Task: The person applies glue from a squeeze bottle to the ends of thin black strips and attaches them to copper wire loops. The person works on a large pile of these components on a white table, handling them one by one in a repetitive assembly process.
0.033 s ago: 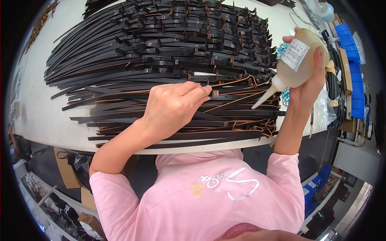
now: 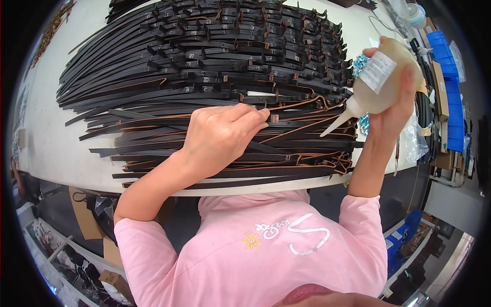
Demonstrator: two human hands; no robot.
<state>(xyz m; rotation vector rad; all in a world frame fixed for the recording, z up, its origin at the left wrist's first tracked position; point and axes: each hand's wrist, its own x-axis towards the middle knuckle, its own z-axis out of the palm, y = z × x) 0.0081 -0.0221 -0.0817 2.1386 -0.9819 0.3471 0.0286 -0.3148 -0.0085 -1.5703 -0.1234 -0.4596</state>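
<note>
Fingers (image 2: 251, 121) of the left hand (image 2: 217, 132) pinch a black strap (image 2: 287, 124) on the table (image 2: 46, 140); the right hand (image 2: 393, 120) curls around a squeeze bottle (image 2: 391, 84) above the table's right side. Probably light and soft-walled, the bottle suits a belly grip; the strap should bend easily.

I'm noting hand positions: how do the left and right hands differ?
The left hand is low, at the black straps; the right hand is raised.
The left hand's thumb and fingertips are pinched together; the right hand wraps around a translucent squeeze bottle, its nozzle angled downward.
Both hands are bare.
</note>
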